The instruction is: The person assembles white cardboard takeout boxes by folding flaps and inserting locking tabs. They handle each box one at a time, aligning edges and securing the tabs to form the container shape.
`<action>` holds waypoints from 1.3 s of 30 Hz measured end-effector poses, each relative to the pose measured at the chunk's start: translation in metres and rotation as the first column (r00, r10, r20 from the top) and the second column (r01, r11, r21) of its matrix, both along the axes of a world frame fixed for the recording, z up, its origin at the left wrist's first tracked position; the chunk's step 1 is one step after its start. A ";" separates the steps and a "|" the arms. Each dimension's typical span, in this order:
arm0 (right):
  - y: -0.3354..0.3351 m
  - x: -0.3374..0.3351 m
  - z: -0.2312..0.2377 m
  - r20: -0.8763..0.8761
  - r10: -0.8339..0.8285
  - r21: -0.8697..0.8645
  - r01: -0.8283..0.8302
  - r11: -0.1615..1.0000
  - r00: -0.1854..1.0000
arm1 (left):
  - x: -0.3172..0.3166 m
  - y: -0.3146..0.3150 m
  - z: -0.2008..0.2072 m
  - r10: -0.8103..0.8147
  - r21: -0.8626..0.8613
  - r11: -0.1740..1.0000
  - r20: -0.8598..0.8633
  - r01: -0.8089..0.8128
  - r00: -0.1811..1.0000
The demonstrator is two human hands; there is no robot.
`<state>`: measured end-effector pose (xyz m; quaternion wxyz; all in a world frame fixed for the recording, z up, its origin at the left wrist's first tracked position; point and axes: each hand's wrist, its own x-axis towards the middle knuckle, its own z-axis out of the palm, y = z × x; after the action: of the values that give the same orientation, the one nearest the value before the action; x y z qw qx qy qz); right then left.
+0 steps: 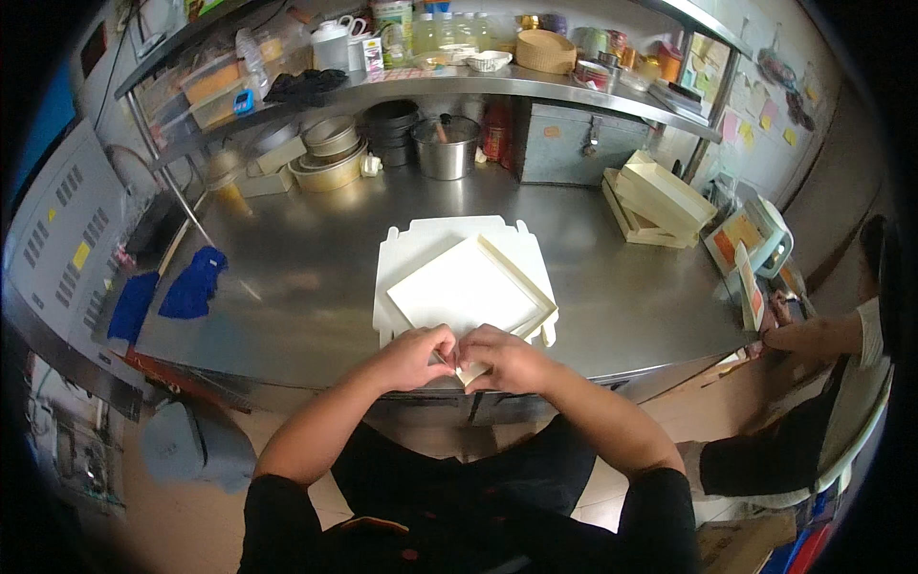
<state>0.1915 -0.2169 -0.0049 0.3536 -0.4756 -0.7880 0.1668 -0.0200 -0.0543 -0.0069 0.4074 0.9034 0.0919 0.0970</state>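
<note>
A shallow cream cardboard box (pixel 459 292) lies turned at an angle on flat white cardboard sheets (pixel 430 230) with notched edges, at the front of the steel table. Its far and right sides stand up as low walls. At its near corner, by the table's front edge, my left hand (pixel 417 360) pinches the card between thumb and fingers. Close beside it, my right hand (pixel 509 360) has its fingers bent round the same corner, where a small flap shows. The fingers hide most of the fold.
Folded cream boxes (pixel 660 201) are stacked at the right, near a scale (pixel 755 239). Blue cloth gloves (pixel 194 282) lie at the left. Pots (pixel 447 148) and a grey metal box (pixel 574 143) stand behind, under a loaded shelf (pixel 430 91). Another person's arm (pixel 813 337) reaches in at the right.
</note>
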 end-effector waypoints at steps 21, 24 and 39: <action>-0.002 0.006 -0.014 0.121 -0.018 -0.238 0.046 0.970 0.993 | 0.012 -0.005 0.000 -0.257 0.438 0.854 -0.114 0.280 0.960; -0.007 0.005 -0.021 0.108 -0.032 -0.068 0.040 0.997 0.994 | 0.002 -0.004 -0.012 -0.244 0.411 0.887 0.027 0.212 0.969; -0.094 -0.056 -0.054 -0.882 -0.459 -0.428 0.224 0.876 0.110 | 0.025 -0.094 -0.023 -0.052 0.396 0.900 0.512 -0.182 0.857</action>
<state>0.1352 -0.3114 -0.0590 0.7485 -0.4622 -0.2354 0.4132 0.0046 -0.1484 -0.0300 0.2035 0.9085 -0.0118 0.3648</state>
